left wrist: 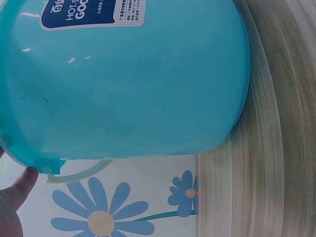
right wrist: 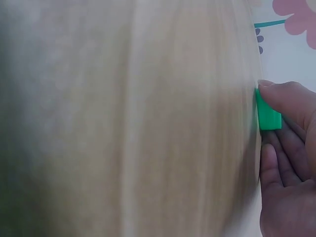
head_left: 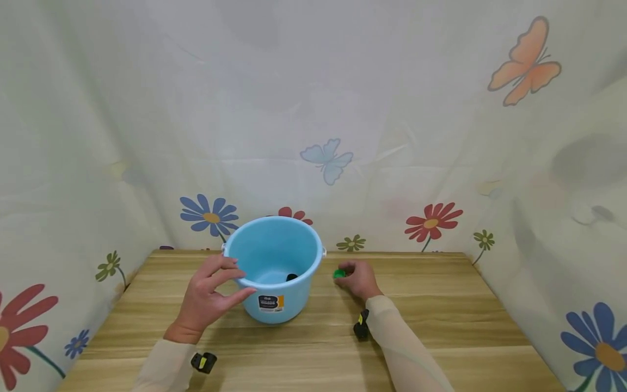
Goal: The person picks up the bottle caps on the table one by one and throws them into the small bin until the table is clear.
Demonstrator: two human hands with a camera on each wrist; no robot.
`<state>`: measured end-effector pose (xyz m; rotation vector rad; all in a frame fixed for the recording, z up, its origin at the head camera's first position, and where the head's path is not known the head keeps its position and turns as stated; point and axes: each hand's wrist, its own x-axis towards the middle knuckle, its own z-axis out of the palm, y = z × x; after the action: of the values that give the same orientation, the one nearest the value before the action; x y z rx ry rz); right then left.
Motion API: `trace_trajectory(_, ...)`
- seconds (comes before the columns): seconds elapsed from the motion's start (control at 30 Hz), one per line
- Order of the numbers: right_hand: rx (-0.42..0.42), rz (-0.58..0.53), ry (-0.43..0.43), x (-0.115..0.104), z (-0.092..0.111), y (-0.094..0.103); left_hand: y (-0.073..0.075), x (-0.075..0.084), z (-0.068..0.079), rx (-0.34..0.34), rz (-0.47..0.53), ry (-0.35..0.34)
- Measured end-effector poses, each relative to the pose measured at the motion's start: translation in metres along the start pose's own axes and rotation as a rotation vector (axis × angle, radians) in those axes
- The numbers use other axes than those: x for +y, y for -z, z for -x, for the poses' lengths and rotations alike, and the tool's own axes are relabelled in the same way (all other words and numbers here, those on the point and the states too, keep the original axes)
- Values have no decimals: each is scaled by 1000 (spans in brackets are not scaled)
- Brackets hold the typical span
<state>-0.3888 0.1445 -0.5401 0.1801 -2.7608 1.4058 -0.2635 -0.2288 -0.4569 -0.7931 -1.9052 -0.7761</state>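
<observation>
A light blue plastic bucket (head_left: 274,305) stands upright on the wooden table, its label facing front. My left hand (head_left: 210,294) is at the bucket's near left rim, thumb on the outside and fingers over the edge, pinching it. In the left wrist view, a fingertip (left wrist: 27,180) touches the rim beside the handle joint. To the right of the bucket, my right hand (head_left: 360,279) pinches a small green cap-like piece (right wrist: 269,112) between thumb and fingers, low over the tabletop. Inside the bucket lies a small black object (head_left: 291,277), partly hidden by the rim.
The wooden table (head_left: 431,305) reaches back to a white curtain (head_left: 392,109) printed with flowers and butterflies, which also hangs on both sides. A white bucket handle (left wrist: 81,174) hangs behind the rim. Black camera mounts (head_left: 361,325) sit at both wrists.
</observation>
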Motion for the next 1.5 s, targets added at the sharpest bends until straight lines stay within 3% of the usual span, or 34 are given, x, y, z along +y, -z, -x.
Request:
trace_trajectory(0.4, 36, -3, 47, 2, 0, -3, 2, -1, 3, -61, 3, 47)
trace_trajectory(0.7, 45, -2, 58, 6, -4, -6, 2, -2, 2, -36, 19, 38)
trace_trajectory(1.5, 13, -19, 15, 2, -3, 0, 4, -3, 0, -90, 6, 81)
